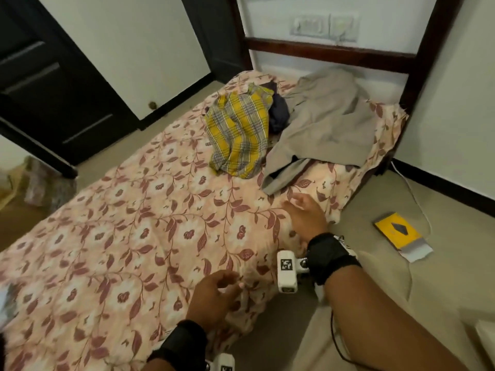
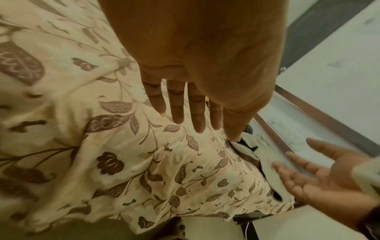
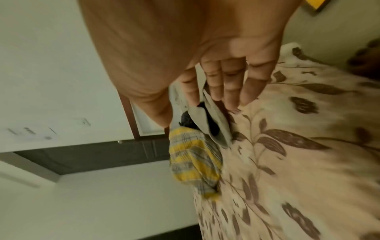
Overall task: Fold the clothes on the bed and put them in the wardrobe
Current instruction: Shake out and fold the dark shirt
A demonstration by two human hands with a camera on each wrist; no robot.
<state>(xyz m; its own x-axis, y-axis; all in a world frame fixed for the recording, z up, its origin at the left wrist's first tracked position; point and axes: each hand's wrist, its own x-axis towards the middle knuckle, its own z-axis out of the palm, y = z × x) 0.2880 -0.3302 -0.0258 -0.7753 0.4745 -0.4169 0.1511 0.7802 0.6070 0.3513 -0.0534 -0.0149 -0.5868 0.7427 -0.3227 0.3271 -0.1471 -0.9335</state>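
Both hands empty above the floral bed, clothes heaped at its far end.

The right hand [image 1: 305, 218] hovers with fingers loosely spread, holding nothing, near the lower corner of the grey garment [image 1: 329, 124]; the left hand [image 1: 214, 295] hangs nearer the bed's edge, fingers relaxed, gripping nothing. Beneath them lies the bed [image 1: 128, 236] in its pink leaf-patterned sheet. Farther up, a yellow checked cloth [image 1: 238, 132] lies crumpled beside the grey garment, a dark garment [image 1: 278, 113] wedged between them. On the floor to the right lies a yellow booklet [image 1: 396, 231].
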